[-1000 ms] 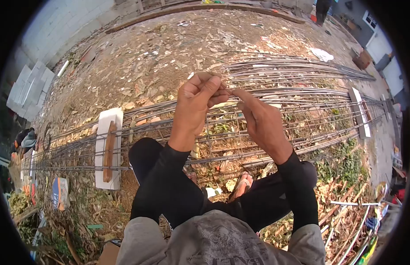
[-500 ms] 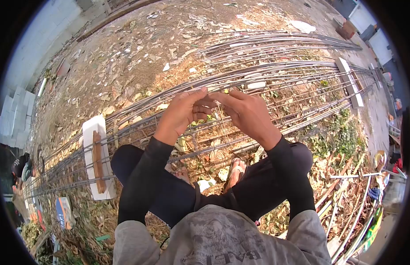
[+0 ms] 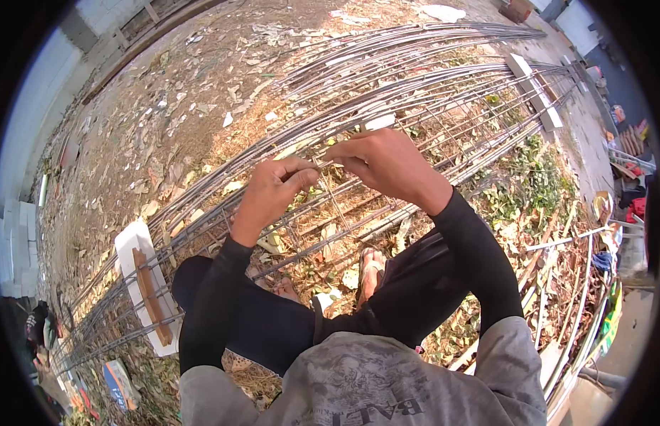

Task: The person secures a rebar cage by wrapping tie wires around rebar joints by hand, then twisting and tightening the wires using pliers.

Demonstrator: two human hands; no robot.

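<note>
Steel bars [image 3: 422,90] and cross ties [image 3: 336,206] lie below the left hand [image 3: 268,193] and right hand [image 3: 392,167], passable only through narrow gaps. Bent legs [image 3: 419,284] flank an opening on the near side.

Head-worn wide view, facing forward and down, hands [image 3: 266,194] near

Ground [image 3: 152,99], strewn with dry leaves, carries a white block at left [image 3: 127,264] and another at far right [image 3: 533,91]; a wooden strip [image 3: 151,298] and steel bars [image 3: 479,69] cross the left block.
</note>
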